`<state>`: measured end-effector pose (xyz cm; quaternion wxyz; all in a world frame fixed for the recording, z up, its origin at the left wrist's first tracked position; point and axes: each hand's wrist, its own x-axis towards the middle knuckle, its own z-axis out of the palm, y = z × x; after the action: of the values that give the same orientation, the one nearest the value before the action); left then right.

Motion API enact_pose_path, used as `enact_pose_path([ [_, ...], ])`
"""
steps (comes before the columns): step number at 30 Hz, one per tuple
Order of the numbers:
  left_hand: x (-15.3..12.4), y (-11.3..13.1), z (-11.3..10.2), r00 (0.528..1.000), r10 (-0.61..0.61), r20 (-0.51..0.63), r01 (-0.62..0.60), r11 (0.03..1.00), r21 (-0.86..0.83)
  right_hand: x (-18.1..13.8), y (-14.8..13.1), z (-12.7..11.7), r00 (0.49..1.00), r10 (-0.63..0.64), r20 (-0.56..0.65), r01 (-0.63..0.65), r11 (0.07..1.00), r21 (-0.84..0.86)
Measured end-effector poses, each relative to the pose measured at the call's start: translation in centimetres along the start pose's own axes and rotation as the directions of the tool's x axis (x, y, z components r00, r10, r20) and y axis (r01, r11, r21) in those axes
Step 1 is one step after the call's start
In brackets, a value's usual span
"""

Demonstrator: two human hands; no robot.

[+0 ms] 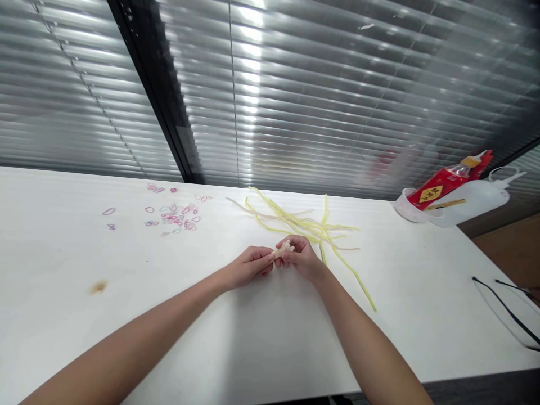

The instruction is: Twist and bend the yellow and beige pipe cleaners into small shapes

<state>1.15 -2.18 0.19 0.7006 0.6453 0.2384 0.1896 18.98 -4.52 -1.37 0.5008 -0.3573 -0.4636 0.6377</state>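
Note:
My left hand and my right hand meet at the middle of the white table. Both pinch a small cream-coloured folded bundle of fuzzy stem, held between the fingertips just above the tabletop. Right behind my hands lies a loose pile of long yellow and cream stems; one yellow strand runs out past my right wrist toward the near right.
Several small coloured rubber bands are scattered at the back left. A white tub holding a red packet lies at the back right by the window blinds. A black cable crosses the right edge. A brown stain marks the left.

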Motion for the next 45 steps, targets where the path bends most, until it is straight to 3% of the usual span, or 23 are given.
enact_pose_path([
  [8, 0.0, -0.2, 0.0, 1.000, -0.022, 0.013, 0.022, 1.000, 0.000, 0.0, 0.1, 0.4, 0.998, 0.001, -0.064, 0.000, 1.000, 0.017],
  [22, 0.2, -0.6, 0.3, 0.977, -0.006, -0.211, 0.037, 0.989, 0.146, 0.2, 0.3, 2.1, 0.937, -0.174, -0.302, 0.155, 0.984, -0.086],
  [31, 0.4, -1.2, 0.4, 0.965, 0.074, -0.253, -0.018, 0.976, 0.216, 0.1, 0.8, 2.0, 0.912, -0.280, -0.301, 0.229, 0.954, -0.192],
  [36, 0.2, -1.5, 0.6, 0.963, 0.138, -0.233, -0.074, 0.962, 0.264, 0.2, 1.1, 1.3, 0.942, -0.213, -0.259, 0.174, 0.971, -0.166],
  [40, 0.1, -1.8, 0.8, 0.960, 0.166, -0.227, -0.133, 0.979, 0.153, 0.2, 1.5, 1.0, 0.967, -0.193, -0.165, 0.164, 0.971, -0.176],
  [45, -0.3, -1.4, 1.0, 0.960, 0.185, -0.212, -0.108, 0.938, 0.329, -0.1, 2.1, 1.0, 0.964, -0.139, -0.227, 0.113, 0.986, -0.122],
])
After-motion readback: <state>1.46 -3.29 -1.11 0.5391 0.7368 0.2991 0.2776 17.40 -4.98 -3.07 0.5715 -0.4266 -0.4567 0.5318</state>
